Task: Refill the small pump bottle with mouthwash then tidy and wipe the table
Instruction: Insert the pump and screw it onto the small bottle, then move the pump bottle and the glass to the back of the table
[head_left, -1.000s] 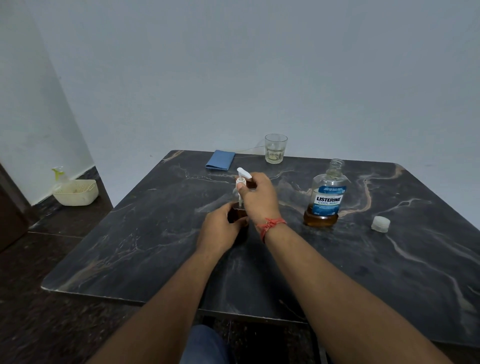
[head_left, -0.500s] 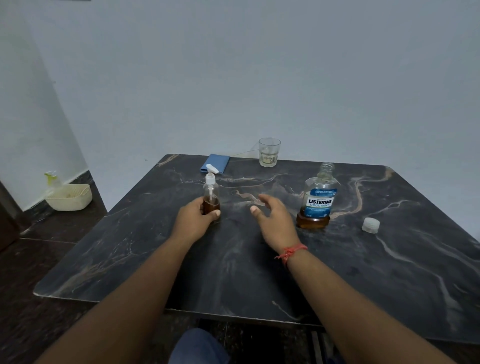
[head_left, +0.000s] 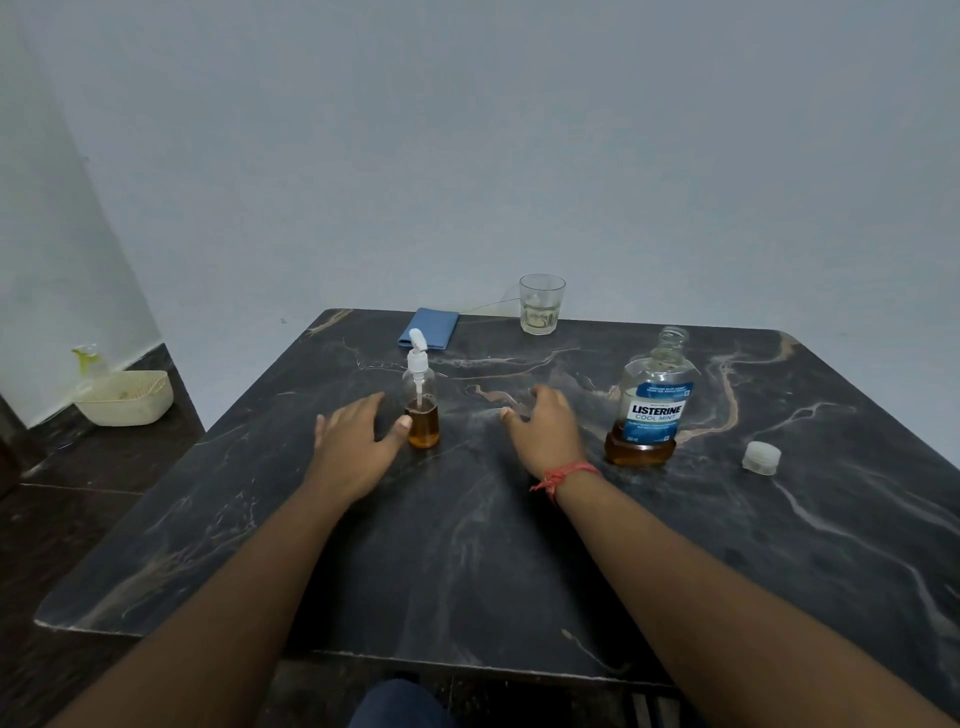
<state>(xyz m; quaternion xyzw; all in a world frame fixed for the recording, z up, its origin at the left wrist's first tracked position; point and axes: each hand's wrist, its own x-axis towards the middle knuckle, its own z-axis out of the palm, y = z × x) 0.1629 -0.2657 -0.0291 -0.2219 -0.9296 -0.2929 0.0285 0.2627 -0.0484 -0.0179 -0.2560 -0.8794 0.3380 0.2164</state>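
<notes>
The small pump bottle (head_left: 422, 410) stands upright on the dark marble table (head_left: 467, 545), its white pump fitted and amber liquid in its lower part. My left hand (head_left: 356, 439) lies just left of it with fingers spread; the thumb tip is at the bottle's side. My right hand (head_left: 545, 428), a red thread on its wrist, hovers with relaxed fingers between the pump bottle and the Listerine mouthwash bottle (head_left: 649, 410). That bottle stands uncapped with a little amber liquid at the bottom. Its white cap (head_left: 761, 457) lies to the right.
A folded blue cloth (head_left: 430, 328) and a glass (head_left: 542, 303) with a little liquid sit at the table's far edge. On the floor at the left stands a cream basket (head_left: 124, 397) with a spray bottle (head_left: 89, 358) behind it. The wall runs close behind the table.
A second ago both hands were on the pump bottle, the right at its pump top. The right hand came off; the left set the bottle down to the left and has now let go.
</notes>
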